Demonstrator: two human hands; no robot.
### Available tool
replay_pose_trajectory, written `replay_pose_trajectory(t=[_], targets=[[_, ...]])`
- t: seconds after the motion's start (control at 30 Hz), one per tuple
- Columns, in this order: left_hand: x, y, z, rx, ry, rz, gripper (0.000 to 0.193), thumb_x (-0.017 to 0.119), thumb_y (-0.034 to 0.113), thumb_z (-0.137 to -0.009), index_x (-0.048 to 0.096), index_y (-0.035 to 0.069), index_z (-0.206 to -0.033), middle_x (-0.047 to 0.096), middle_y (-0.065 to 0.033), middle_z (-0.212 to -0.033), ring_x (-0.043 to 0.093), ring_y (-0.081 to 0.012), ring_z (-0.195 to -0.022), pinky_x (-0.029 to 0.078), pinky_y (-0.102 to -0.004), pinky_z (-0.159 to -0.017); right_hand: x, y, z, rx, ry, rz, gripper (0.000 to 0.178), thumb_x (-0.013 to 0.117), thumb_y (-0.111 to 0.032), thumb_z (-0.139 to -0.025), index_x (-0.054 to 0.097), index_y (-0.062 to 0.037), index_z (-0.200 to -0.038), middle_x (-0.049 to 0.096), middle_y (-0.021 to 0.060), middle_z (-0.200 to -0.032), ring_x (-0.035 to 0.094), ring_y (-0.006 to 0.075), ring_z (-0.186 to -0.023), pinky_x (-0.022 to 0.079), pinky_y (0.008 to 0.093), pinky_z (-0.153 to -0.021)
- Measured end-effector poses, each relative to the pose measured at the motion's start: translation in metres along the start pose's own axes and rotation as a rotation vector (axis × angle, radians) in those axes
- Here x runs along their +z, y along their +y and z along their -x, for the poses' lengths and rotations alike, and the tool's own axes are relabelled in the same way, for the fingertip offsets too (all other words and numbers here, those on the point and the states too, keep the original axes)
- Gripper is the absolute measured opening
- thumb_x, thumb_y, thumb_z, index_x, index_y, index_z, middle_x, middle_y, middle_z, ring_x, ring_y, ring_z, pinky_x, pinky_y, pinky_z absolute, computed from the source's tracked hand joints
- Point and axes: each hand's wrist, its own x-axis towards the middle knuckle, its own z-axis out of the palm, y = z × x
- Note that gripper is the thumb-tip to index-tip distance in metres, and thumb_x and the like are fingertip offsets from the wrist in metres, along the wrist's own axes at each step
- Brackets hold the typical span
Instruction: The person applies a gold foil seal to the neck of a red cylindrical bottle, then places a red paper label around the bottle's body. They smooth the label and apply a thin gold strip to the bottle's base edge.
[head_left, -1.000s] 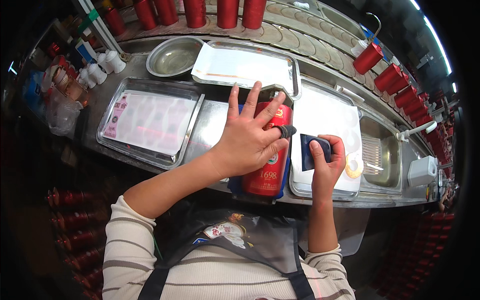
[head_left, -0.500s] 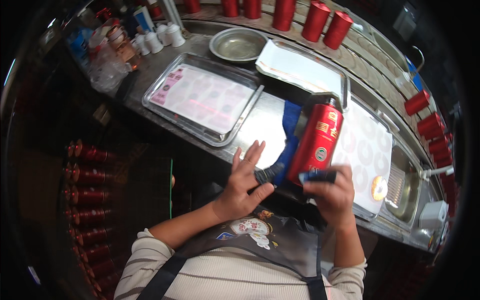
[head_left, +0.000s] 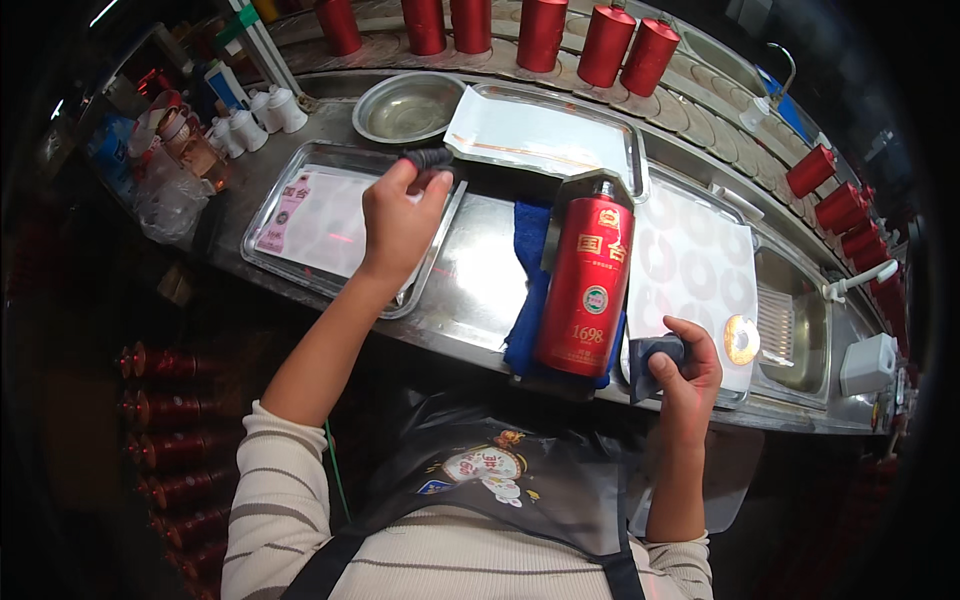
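Observation:
A red bottle (head_left: pixel 585 280) with gold lettering and a round green-and-white mark lies on its back in a dark cradle, over a blue cloth (head_left: pixel 527 300). My left hand (head_left: pixel 398 220) is over the right side of a metal tray (head_left: pixel 262 222), above a sheet of pink-and-white labels (head_left: pixel 330 215). Its fingers are curled in, and a black cover wraps one finger. Whether anything is pinched there is hidden. To the right of the bottle's base, my right hand (head_left: pixel 690 375) grips a dark flat piece (head_left: pixel 650 368) between thumb and fingers, apart from the bottle.
Behind stand a round metal bowl (head_left: pixel 408 108) and a tray with a white sheet (head_left: pixel 545 135). A sheet of round stickers (head_left: pixel 690 270) lies at right, before a sink (head_left: pixel 800 330). Red bottles (head_left: pixel 543 35) line the conveyor; small white bottles (head_left: pixel 285 110) stand at left.
My left hand has gone from in front of the bottle, fingers spread, to over the left tray, fingers curled. My right hand has drawn away from the bottle's base. The view has shifted.

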Motion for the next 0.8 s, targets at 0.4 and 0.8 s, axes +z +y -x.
replay_pose_trajectory(t=[0.4,0.8], targets=[[0.054,-0.096,-0.107,-0.330,-0.174,-0.503,0.048,0.086,0.027,-0.065,0.059,0.003,-0.097,0.070,-0.0105,-0.086,0.069,-0.0317,-0.083,0.054,-0.0439,-0.075,-0.012,0.017,-0.015,0.132,0.080,-0.113,0.014,0.065,-0.004,-0.090,0.063,-0.0009,-0.103,0.059,-0.0006,-0.086,0.053,0.0056,-0.079,0.041,0.0200,-0.072],[0.052,-0.071,-0.105,0.210,-0.180,-0.878,0.011,0.064,0.006,-0.077,0.061,0.005,-0.087,0.070,-0.0158,-0.081,0.068,-0.0388,-0.083,0.051,-0.0492,-0.074,-0.009,0.013,-0.034,0.118,0.022,-0.092,0.013,0.065,-0.004,-0.090,0.063,-0.0002,-0.103,0.059,-0.0010,-0.087,0.054,0.0045,-0.080,0.042,0.0193,-0.073]])
